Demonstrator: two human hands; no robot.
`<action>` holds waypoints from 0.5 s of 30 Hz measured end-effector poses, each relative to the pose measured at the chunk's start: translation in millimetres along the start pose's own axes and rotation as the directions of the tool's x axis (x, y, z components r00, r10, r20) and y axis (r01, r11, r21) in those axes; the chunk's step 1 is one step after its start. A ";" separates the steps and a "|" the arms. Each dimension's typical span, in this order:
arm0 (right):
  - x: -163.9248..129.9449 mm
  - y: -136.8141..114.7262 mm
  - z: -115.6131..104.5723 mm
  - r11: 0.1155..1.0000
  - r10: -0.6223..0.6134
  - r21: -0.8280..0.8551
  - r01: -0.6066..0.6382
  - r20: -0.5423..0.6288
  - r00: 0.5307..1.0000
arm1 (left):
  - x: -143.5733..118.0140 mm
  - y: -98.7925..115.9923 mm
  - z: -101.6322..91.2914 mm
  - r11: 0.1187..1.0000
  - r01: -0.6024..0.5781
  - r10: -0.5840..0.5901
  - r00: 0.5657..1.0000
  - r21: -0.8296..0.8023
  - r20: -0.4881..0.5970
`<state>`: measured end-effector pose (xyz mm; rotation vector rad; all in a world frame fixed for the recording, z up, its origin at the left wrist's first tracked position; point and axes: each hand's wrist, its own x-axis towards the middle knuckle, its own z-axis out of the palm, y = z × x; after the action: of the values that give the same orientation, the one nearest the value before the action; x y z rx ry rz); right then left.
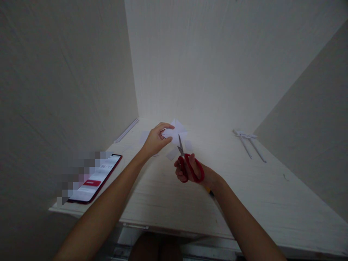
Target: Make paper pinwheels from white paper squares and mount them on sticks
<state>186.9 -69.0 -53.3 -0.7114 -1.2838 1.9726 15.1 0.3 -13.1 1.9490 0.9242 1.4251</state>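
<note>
A creased, pale piece of paper (178, 127) is at the fingers of my left hand (157, 139), which pinches its left side between thumb and fingers. My right hand (193, 172) is wrapped round the red handles of a pair of scissors (201, 170). The blades point away from me and stand a little apart, just in front of the paper's near edge. Small paper scraps (172, 154) lie on the table below the paper. A yellow and black object (209, 191) shows in part beneath my right wrist.
On the white table (168, 203), a phone (95, 181) showing a timer lies at the left. Thin white paper sticks (127, 130) rest along the left wall. At the right lies a folded paper piece with two sticks (246, 139). Pale walls enclose three sides.
</note>
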 end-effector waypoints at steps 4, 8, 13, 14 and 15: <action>0.7 1.1 0.4 1.000 -0.016 0.021 0.017 -0.028 0.999 | -0.5 2.3 0.2 1.000 0.016 -0.016 1.000 -0.013 -0.003; 1.1 1.1 1.7 0.999 -0.037 0.000 0.037 -0.054 0.998 | -0.6 4.1 0.1 1.000 0.016 -0.016 1.000 -0.011 0.000; 2.1 0.9 2.4 0.999 -0.031 -0.040 0.028 -0.081 0.996 | 0.1 3.3 0.2 1.000 0.001 -0.001 1.000 -0.011 -0.006; 2.4 1.5 1.8 0.999 -0.030 -0.046 0.026 -0.078 0.997 | 0.2 3.3 0.2 1.000 0.002 -0.002 1.000 -0.010 -0.007; 2.7 2.2 1.0 0.998 -0.031 -0.052 0.028 -0.073 0.997 | 0.2 3.4 0.2 1.000 0.005 -0.005 1.000 -0.009 -0.007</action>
<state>183.9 -68.1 -55.2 -0.7785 -1.2966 1.8784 16.0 -1.6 -10.4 1.9351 0.9238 1.4318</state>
